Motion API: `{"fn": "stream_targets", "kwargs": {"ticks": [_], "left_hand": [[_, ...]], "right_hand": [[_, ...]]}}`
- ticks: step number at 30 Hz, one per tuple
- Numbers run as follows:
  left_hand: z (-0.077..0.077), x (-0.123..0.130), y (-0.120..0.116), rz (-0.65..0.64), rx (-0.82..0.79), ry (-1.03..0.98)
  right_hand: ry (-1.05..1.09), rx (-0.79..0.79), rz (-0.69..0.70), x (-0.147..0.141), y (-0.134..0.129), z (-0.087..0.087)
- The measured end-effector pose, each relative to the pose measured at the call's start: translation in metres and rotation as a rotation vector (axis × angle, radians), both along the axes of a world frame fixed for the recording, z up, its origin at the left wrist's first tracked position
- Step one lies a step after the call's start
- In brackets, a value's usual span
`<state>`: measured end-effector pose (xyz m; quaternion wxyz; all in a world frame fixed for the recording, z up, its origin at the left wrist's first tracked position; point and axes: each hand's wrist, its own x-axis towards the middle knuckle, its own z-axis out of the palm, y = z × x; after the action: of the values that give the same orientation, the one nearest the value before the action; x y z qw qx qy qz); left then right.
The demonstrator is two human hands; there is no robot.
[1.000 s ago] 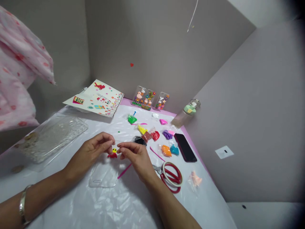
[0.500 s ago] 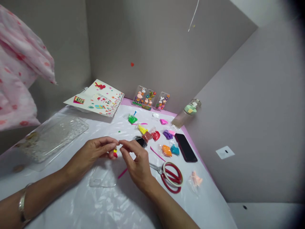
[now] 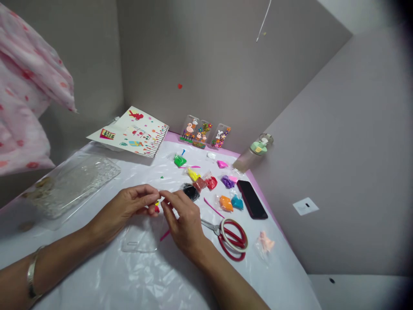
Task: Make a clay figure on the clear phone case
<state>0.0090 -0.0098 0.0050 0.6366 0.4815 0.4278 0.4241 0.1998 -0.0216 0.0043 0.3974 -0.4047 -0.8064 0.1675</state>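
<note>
Fingertip to fingertip, my left hand [image 3: 135, 202] and my right hand [image 3: 182, 215] meet above the middle of the table. The left thumb and fingers are pinched; what lies between them is too small to name. My right thumb and forefinger are drawn in a pinch too, their contents hidden. A small red and yellow clay piece [image 3: 157, 208] shows just under the left fingertips; whether it is held or lies on the case is unclear. Below the hands lies a clear phone case [image 3: 138, 241], partly covered by them. A pink modelling tool [image 3: 164, 235] pokes out beside it.
Scissors with red handles [image 3: 232, 241] and a white ring lie right of my right hand. Beyond are bagged clays, including orange [image 3: 226, 203] and green [image 3: 180, 160], and a phone [image 3: 251, 199]. Decorated cases [image 3: 221, 135], a bottle [image 3: 250, 157] and a sketchbook [image 3: 135, 133] stand behind.
My right hand has shifted very slightly left, its fingers closer to my left hand. The view has moved a little; the things on the table lie as before.
</note>
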Motion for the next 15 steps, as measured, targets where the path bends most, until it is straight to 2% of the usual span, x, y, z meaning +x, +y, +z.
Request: {"fn": "stream_targets", "kwargs": {"ticks": [15], "left_hand": [[-0.0027,-0.0007,0.0013,-0.014,-0.021,-0.004]], "right_hand": [[0.114,-0.006,-0.033,-0.0001,0.0013,0.0022]]}}
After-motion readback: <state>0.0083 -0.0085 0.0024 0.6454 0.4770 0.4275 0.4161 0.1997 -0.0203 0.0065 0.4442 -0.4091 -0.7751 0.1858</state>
